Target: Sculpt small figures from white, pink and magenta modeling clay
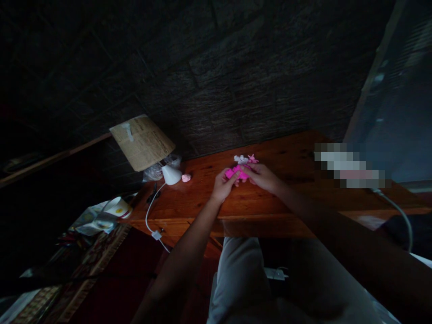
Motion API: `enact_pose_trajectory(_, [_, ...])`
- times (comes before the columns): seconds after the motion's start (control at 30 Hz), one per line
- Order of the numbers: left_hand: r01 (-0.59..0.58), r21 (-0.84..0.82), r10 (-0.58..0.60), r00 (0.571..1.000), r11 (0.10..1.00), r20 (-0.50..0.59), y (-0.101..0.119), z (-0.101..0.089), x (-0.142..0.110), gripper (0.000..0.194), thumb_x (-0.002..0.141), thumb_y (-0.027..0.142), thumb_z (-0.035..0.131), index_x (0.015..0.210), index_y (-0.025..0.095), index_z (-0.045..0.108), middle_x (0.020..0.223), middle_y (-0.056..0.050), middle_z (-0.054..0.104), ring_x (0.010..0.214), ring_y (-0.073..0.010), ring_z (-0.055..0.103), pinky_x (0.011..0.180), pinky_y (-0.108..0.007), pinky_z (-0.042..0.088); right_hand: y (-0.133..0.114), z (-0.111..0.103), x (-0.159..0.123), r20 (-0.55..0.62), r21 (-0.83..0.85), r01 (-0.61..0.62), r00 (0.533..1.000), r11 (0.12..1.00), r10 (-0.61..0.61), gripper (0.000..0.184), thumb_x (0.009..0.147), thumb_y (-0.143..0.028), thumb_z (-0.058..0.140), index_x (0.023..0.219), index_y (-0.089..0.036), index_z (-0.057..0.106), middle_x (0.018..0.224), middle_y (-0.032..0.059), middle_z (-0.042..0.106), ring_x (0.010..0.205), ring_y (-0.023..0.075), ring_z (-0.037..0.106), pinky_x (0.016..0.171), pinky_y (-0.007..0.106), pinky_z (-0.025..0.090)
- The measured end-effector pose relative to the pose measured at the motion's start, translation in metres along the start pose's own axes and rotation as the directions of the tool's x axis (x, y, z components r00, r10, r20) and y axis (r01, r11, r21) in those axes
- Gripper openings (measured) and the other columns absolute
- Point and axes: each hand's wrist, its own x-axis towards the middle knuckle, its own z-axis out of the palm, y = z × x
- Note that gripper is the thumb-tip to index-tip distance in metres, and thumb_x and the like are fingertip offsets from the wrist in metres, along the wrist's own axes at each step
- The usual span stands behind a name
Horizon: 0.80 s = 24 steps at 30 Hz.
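Observation:
Both of my hands meet above the wooden table, closed on a bright pink lumpy piece [239, 172] whose exact kind I cannot make out. My left hand [222, 185] grips its left side, with the thumb laid across the front. On the right side, the fingers and thumb of my right hand [262, 176] press it. Just behind the hands are a small white knobbly piece [240, 159] and a pink spiky piece [252, 158]. The fingers partly cover the held piece, and its underside is hidden.
A lamp with a paper-like shade [143, 143] and white base [172, 175] stands left, beside a pale pink lump [186, 177]. Its white cord [147, 215] hangs over the table's edge. Further left lies a white cup [117, 208]. A pixelated object [351, 165] sits right. A dark brick wall [216, 81] rises behind.

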Motion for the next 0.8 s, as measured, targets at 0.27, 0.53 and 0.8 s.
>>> enact_pose_trajectory(0.27, [-0.038,0.012,0.039,0.996,0.999,-0.077,-0.0016,-0.0014,0.0027,0.049,0.068,0.060,0.078,0.073,0.016,0.056,0.058,0.005,0.057,0.050,-0.0066,0.049,0.053,-0.022,0.040,0.0092,0.0010,0.0035,-0.006,0.006,0.028,1.000,1.000,-0.028,0.052,0.083,-0.061,0.060,0.108,-0.017,0.072,0.070,0.0021,0.066,0.051,0.0126,0.046,0.048,0.026,0.034])
enact_pose_trajectory(0.53, [-0.065,0.008,0.066,0.989,0.998,-0.135,-0.0032,-0.0047,0.0047,0.045,0.073,0.058,0.077,0.077,0.016,0.060,0.057,0.006,0.056,0.052,-0.0065,0.047,0.056,-0.022,0.038,0.0095,0.0024,0.0032,0.024,-0.020,0.020,1.000,1.000,-0.020,0.048,0.084,-0.058,0.062,0.107,-0.016,0.070,0.066,0.0005,0.063,0.050,0.0121,0.046,0.049,0.026,0.035])
enact_pose_trajectory(0.8, [0.012,-0.127,-0.027,0.993,0.992,-0.114,-0.0047,-0.0065,0.0055,0.046,0.065,0.055,0.083,0.075,0.015,0.061,0.059,0.006,0.058,0.052,-0.0050,0.049,0.054,-0.020,0.038,0.0107,-0.0012,0.0007,0.046,-0.022,0.013,0.999,1.000,-0.012,0.036,0.086,-0.049,0.062,0.104,-0.017,0.066,0.069,-0.0010,0.062,0.046,0.0103,0.047,0.046,0.026,0.039])
